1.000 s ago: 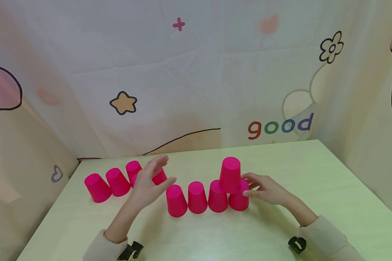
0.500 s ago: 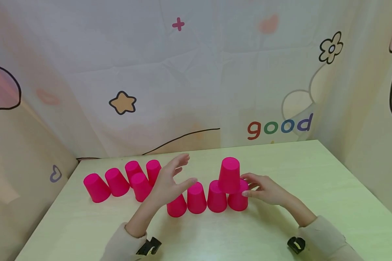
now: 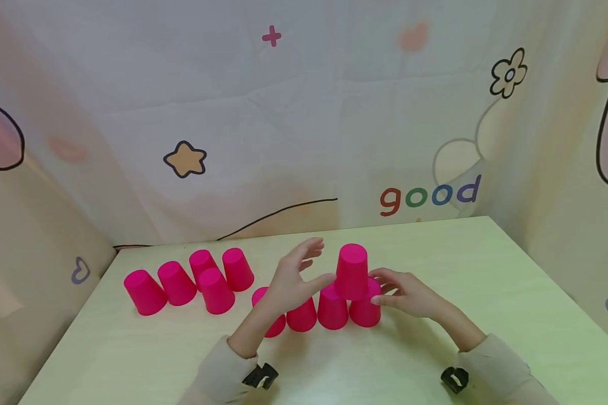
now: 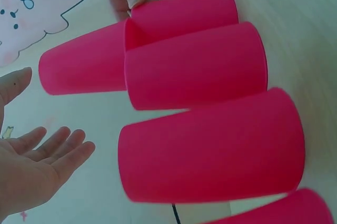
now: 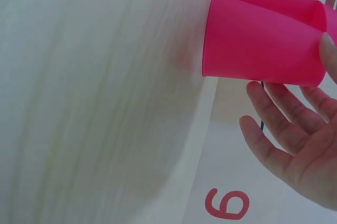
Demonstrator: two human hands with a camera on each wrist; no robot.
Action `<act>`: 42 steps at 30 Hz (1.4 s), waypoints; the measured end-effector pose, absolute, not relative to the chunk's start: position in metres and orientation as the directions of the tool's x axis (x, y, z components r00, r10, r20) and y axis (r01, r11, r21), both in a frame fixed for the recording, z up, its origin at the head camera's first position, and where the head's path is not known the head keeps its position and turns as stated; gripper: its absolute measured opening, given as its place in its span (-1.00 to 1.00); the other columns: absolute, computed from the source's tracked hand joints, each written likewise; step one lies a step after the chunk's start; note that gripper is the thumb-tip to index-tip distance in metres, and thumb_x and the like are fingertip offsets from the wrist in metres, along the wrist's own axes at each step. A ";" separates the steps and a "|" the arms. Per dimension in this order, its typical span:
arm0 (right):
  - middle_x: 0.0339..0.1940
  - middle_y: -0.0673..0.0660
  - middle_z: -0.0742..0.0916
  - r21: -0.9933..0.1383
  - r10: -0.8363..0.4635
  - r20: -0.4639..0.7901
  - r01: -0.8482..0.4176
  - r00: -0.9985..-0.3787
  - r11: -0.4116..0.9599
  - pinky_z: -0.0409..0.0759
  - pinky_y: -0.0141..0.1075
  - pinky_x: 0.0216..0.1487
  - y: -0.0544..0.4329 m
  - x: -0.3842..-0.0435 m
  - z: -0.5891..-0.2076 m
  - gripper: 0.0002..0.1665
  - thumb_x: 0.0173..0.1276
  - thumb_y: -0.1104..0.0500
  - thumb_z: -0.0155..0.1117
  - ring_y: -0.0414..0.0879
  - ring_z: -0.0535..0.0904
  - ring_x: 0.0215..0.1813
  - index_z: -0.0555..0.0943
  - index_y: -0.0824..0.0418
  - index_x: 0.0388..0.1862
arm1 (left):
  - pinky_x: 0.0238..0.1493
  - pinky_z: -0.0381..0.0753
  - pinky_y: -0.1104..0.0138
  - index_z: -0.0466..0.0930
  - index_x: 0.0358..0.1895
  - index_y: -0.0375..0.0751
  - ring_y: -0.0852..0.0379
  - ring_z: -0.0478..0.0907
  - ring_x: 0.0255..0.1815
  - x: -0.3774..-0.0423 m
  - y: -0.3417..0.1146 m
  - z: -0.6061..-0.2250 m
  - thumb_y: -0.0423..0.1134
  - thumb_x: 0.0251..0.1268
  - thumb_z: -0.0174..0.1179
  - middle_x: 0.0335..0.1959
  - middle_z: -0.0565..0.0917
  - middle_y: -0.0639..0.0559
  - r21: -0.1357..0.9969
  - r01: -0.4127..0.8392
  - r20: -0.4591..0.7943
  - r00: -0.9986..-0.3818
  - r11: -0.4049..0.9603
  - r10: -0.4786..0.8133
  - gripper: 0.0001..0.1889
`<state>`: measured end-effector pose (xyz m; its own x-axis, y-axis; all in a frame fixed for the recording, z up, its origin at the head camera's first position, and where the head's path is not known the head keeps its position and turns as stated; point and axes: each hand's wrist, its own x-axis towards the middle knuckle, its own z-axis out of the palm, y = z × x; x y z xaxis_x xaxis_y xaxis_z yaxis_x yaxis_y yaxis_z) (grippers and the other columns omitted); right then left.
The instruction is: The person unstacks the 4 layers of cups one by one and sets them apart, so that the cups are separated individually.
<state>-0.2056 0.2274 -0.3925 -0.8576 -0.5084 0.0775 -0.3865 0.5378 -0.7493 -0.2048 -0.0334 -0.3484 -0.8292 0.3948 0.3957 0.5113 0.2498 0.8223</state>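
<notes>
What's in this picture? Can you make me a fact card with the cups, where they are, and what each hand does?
Cups: ten, pink, upside down
Front row: four, standing on the table
Top cup: one, resting across the row's two right-hand cups
Other group: five, further left
Left hand: beside the top cup, not touching it
Right hand: thumb and fingers around the right end cup
Wall: yellow star, word "good"
</notes>
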 end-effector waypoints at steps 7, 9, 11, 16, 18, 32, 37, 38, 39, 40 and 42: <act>-0.04 0.19 0.58 -0.748 -0.504 0.073 -0.382 -0.861 0.543 0.58 -0.22 -0.17 0.226 -0.203 -0.389 -0.40 0.18 0.09 0.30 0.11 0.52 -0.03 0.38 0.29 0.15 | 0.08 0.45 0.20 0.27 0.25 -0.21 0.02 0.41 0.10 -0.206 -0.015 -0.350 -0.26 0.05 0.30 0.14 0.43 -0.04 0.840 0.468 0.344 -0.851 0.275 0.397 -0.36; -0.03 0.19 0.58 -0.749 -0.503 0.074 -0.381 -0.861 0.542 0.58 -0.22 -0.17 0.226 -0.203 -0.388 -0.40 0.18 0.09 0.29 0.11 0.52 -0.03 0.38 0.30 0.15 | 0.06 0.46 0.24 0.29 0.25 -0.16 0.04 0.42 0.10 -0.208 -0.011 -0.353 -0.20 0.04 0.31 0.13 0.44 0.01 0.838 0.467 0.341 -0.851 0.281 0.398 -0.35; -0.03 0.19 0.58 -0.750 -0.503 0.074 -0.380 -0.861 0.541 0.58 -0.22 -0.17 0.226 -0.203 -0.389 -0.40 0.18 0.09 0.29 0.12 0.52 -0.03 0.38 0.29 0.15 | 0.05 0.47 0.24 0.29 0.24 -0.16 0.02 0.42 0.09 -0.209 -0.006 -0.354 -0.20 0.03 0.32 0.12 0.45 0.01 0.844 0.453 0.328 -0.859 0.287 0.393 -0.34; -0.04 0.19 0.58 -0.749 -0.499 0.074 -0.379 -0.863 0.544 0.58 -0.23 -0.18 0.227 -0.202 -0.389 -0.40 0.18 0.09 0.30 0.11 0.52 -0.03 0.38 0.29 0.15 | -0.01 0.49 0.28 0.31 0.22 -0.14 0.07 0.44 0.05 -0.211 0.002 -0.356 -0.18 0.00 0.34 0.06 0.48 0.05 0.851 0.432 0.306 -0.870 0.298 0.386 -0.35; -0.04 0.19 0.59 -0.749 -0.500 0.079 -0.383 -0.862 0.541 0.58 -0.23 -0.18 0.227 -0.202 -0.389 -0.40 0.17 0.09 0.30 0.11 0.53 -0.03 0.38 0.29 0.15 | -0.05 0.51 0.30 0.31 0.21 -0.11 0.09 0.44 0.03 -0.211 0.005 -0.358 -0.17 -0.01 0.35 0.04 0.48 0.06 0.849 0.426 0.294 -0.873 0.312 0.390 -0.35; -0.05 0.19 0.59 -0.755 -0.506 0.085 -0.387 -0.858 0.529 0.59 -0.27 -0.19 0.225 -0.203 -0.390 -0.43 0.17 0.12 0.30 0.11 0.53 -0.04 0.39 0.28 0.13 | -0.13 0.55 0.33 0.33 0.20 -0.06 0.12 0.46 -0.01 -0.206 0.003 -0.358 -0.17 -0.03 0.37 0.00 0.51 0.09 0.858 0.408 0.281 -0.880 0.311 0.382 -0.36; -0.05 0.18 0.58 -0.763 -0.502 0.074 -0.374 -0.862 0.528 0.60 -0.27 -0.19 0.224 -0.202 -0.390 -0.46 0.18 0.13 0.29 0.11 0.52 -0.03 0.40 0.27 0.11 | -0.08 0.52 0.34 0.35 0.18 -0.06 0.15 0.47 -0.02 -0.203 -0.004 -0.354 -0.16 -0.03 0.37 -0.02 0.52 0.13 0.855 0.434 0.317 -0.871 0.285 0.375 -0.38; -0.06 0.18 0.58 -0.762 -0.502 0.074 -0.373 -0.862 0.529 0.60 -0.28 -0.19 0.224 -0.202 -0.390 -0.47 0.18 0.13 0.29 0.11 0.52 -0.03 0.40 0.26 0.11 | -0.08 0.52 0.34 0.36 0.17 -0.06 0.15 0.47 -0.02 -0.202 -0.006 -0.353 -0.17 -0.03 0.37 -0.02 0.52 0.12 0.854 0.440 0.325 -0.868 0.277 0.376 -0.38; -0.06 0.18 0.58 -0.764 -0.502 0.073 -0.372 -0.862 0.528 0.60 -0.28 -0.19 0.224 -0.202 -0.389 -0.47 0.18 0.14 0.29 0.11 0.52 -0.03 0.40 0.26 0.10 | -0.07 0.52 0.33 0.36 0.17 -0.07 0.15 0.47 -0.02 -0.201 -0.008 -0.352 -0.17 -0.03 0.37 -0.03 0.53 0.12 0.854 0.446 0.332 -0.864 0.269 0.377 -0.39; -0.06 0.18 0.58 -0.764 -0.503 0.075 -0.373 -0.861 0.526 0.60 -0.28 -0.19 0.223 -0.202 -0.389 -0.48 0.18 0.14 0.29 0.12 0.52 -0.03 0.40 0.26 0.10 | -0.07 0.52 0.32 0.36 0.17 -0.07 0.15 0.47 -0.02 -0.200 -0.010 -0.351 -0.18 -0.02 0.36 -0.03 0.53 0.12 0.854 0.451 0.340 -0.861 0.260 0.379 -0.39; -0.06 0.18 0.59 -0.764 -0.505 0.078 -0.377 -0.860 0.523 0.59 -0.29 -0.19 0.223 -0.202 -0.389 -0.48 0.19 0.14 0.29 0.12 0.52 -0.03 0.41 0.27 0.10 | -0.06 0.52 0.31 0.37 0.16 -0.07 0.15 0.47 -0.02 -0.199 -0.014 -0.349 -0.18 -0.02 0.36 -0.03 0.53 0.12 0.852 0.459 0.349 -0.858 0.254 0.377 -0.40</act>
<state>-0.2022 0.2234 -0.3890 -0.8596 -0.5050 0.0779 -0.3767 0.5233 -0.7644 -0.1988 -0.0137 -0.3492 -0.8579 0.3768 0.3495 0.4586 0.2543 0.8515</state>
